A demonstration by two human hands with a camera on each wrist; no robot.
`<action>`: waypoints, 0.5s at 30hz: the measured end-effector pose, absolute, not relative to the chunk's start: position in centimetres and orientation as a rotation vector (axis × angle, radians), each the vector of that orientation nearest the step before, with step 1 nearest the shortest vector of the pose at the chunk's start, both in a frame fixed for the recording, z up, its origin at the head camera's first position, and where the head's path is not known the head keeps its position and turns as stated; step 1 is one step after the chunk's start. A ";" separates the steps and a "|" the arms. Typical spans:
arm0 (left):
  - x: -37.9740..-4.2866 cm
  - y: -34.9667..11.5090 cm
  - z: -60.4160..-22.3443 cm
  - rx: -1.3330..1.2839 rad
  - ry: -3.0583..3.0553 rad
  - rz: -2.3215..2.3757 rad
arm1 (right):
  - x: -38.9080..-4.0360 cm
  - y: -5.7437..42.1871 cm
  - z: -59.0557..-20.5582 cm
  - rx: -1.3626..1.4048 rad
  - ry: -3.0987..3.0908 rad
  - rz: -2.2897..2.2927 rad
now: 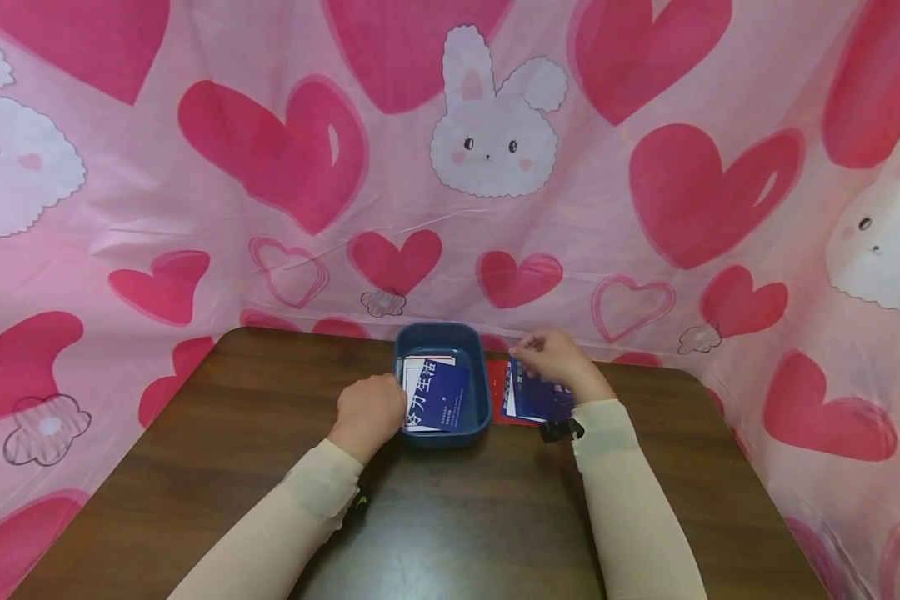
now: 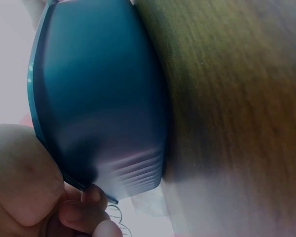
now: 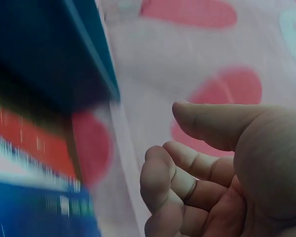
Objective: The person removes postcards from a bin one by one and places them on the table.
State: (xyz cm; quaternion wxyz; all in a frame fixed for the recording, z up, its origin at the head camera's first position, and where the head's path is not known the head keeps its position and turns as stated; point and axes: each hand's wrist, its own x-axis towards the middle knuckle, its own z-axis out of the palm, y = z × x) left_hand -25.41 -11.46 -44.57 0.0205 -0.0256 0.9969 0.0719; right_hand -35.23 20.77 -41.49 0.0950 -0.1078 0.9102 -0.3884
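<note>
A dark blue plastic bin stands on the table with several cards in it, a blue card with white Chinese characters uppermost. My left hand grips the bin's left rim; in the left wrist view its fingers curl at the rim's corner. To the right of the bin lies a spread of cards, a red one partly under blue ones. Over these cards is my right hand, its fingers loosely bent and nothing between thumb and fingertips in the right wrist view.
The brown wooden table ends just behind the bin. A pink cloth with hearts and rabbit faces hangs close around its back and sides. A black band is on the right wrist.
</note>
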 end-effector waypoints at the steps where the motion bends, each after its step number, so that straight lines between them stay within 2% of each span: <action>1: -25.4 -11.5 -44.6 -0.078 3.092 0.221 | -35.0 20.0 -41.2 -0.350 2.689 -1.155; 6: -25.6 -11.4 -44.7 -0.083 3.083 0.215 | -34.6 16.2 -40.0 -0.462 2.624 -1.154; 15: -25.5 -11.4 -44.7 -0.074 3.086 0.217 | -35.5 9.4 -38.5 -0.472 2.535 -0.992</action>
